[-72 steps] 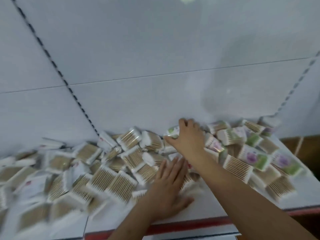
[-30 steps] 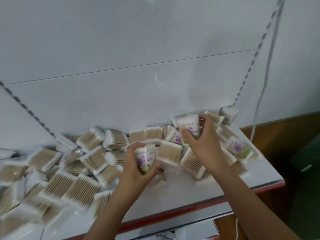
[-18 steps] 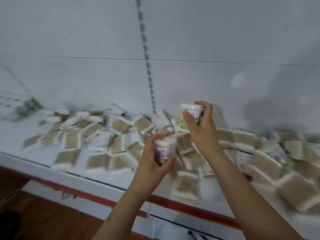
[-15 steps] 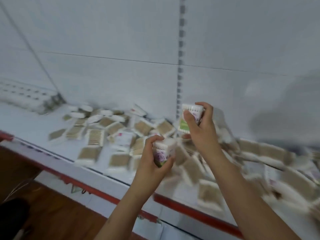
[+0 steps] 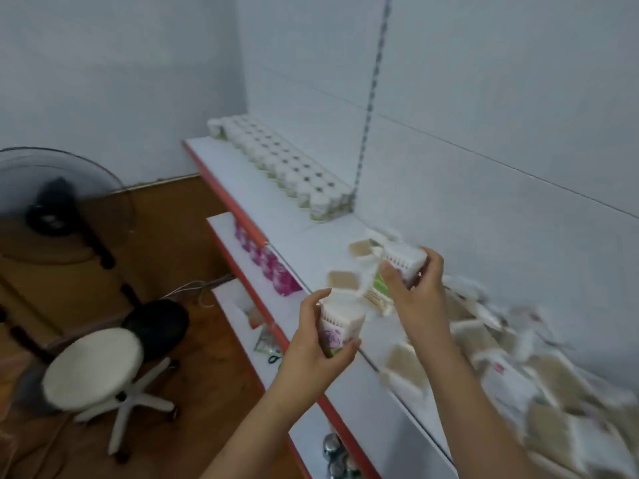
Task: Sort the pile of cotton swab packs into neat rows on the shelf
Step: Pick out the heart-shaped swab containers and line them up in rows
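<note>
My left hand (image 5: 316, 344) grips an upright cotton swab pack (image 5: 340, 324) with a purple and green label, held over the shelf's front edge. A little higher and to the right, my right hand (image 5: 416, 290) holds a second swab pack (image 5: 403, 262), tilted, above the white shelf (image 5: 311, 243). The loose pile of swab packs (image 5: 518, 368) spreads over the shelf to the right, blurred. At the far left end of the shelf, neat rows of upright packs (image 5: 280, 160) stand against the back wall.
The shelf has a red front edge (image 5: 224, 198). Lower shelves hold pink packets (image 5: 268, 264) and other small goods. On the wooden floor to the left stand a white round stool (image 5: 93, 368) on a star base and a standing fan (image 5: 58, 202).
Each hand picked a swab pack out of the pile and lifted it. My view has swung left, so the sorted rows, the stool and the fan have come into sight.
</note>
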Motion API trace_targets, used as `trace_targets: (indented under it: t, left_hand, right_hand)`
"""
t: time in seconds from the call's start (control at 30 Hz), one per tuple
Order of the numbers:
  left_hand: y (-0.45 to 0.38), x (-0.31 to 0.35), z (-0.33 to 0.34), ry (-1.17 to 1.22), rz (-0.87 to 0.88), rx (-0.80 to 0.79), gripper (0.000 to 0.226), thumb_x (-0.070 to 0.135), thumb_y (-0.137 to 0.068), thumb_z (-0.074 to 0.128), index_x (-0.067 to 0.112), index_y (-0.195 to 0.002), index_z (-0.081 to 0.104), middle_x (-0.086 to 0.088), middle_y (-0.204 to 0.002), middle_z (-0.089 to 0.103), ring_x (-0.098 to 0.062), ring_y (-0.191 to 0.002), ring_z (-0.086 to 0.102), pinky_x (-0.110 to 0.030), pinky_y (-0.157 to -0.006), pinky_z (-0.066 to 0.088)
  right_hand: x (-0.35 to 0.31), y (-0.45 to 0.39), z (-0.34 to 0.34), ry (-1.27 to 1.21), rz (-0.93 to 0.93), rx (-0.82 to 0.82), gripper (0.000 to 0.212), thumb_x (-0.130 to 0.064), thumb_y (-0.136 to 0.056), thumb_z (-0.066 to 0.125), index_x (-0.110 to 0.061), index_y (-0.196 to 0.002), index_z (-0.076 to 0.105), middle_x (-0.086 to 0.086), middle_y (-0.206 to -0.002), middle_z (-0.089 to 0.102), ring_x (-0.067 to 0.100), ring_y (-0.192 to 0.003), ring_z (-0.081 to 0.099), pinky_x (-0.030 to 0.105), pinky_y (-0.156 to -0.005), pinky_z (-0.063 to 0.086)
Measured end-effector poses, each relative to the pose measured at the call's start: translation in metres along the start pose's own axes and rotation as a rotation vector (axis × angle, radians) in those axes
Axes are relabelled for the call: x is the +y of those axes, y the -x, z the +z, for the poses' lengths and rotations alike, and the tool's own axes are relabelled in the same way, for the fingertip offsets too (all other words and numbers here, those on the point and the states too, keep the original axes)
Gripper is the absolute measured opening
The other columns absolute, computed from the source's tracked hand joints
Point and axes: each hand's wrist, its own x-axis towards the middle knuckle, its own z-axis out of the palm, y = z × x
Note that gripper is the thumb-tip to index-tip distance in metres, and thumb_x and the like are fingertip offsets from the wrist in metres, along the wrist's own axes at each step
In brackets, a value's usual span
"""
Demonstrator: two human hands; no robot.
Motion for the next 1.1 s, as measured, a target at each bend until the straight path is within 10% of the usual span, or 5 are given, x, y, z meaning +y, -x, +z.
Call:
trace_targets:
  t: [0.5,0.63,0.93,1.1]
  left_hand:
    - [-0.2,-0.09,-0.198,-0.121,-0.134,0.041,0.067,0.014,-0.089,0.074,0.039,-0.133,0.031,0.023,-0.124,0.044,0.015,-0.113,0.049,-0.016,-0.08,0.055]
    - [-0.272,-0.101,-0.249,-0.16,-0.169,-0.015,0.066,0.014,-0.088,0.075,0.039,-0.13,0.03,0.016,-0.123,0.046,-0.007,-0.111,0.059,-0.029,-0.08,0.061]
    - [-0.403,-0.133,-0.37,-0.122,-0.15,0.087,0.055,0.03,-0.09,0.074,0.043,-0.124,0.033,0.022,-0.126,0.05,0.016,-0.112,0.052,-0.018,-0.093,0.053]
    - [-0.49,-0.161,-0.443,-0.133,-0.084,0.104,0.061,0.049,-0.083,0.077,0.054,-0.128,0.037,0.013,-0.137,0.047,-0.007,-0.128,0.049,-0.036,-0.105,0.05]
  right_hand:
    - [0.035,-0.189,0.285,-0.021,0.054,-0.138,0.046,-0.032,-0.082,0.078,-0.017,-0.115,0.049,-0.011,-0.102,0.061,-0.001,-0.089,0.06,0.01,-0.064,0.046]
    - [0.043,-0.245,0.355,-0.019,0.084,-0.14,0.047,-0.033,-0.082,0.079,-0.019,-0.115,0.048,-0.011,-0.103,0.062,0.001,-0.091,0.061,0.011,-0.065,0.045]
    - [0.07,-0.342,0.486,0.047,0.122,-0.215,0.06,-0.032,-0.083,0.079,-0.016,-0.13,0.046,-0.003,-0.12,0.061,0.012,-0.109,0.059,0.013,-0.079,0.044]
    - [0.089,-0.38,0.549,0.091,0.138,-0.211,0.054,-0.033,-0.085,0.076,-0.019,-0.127,0.047,-0.004,-0.118,0.061,0.01,-0.108,0.058,0.007,-0.078,0.043]
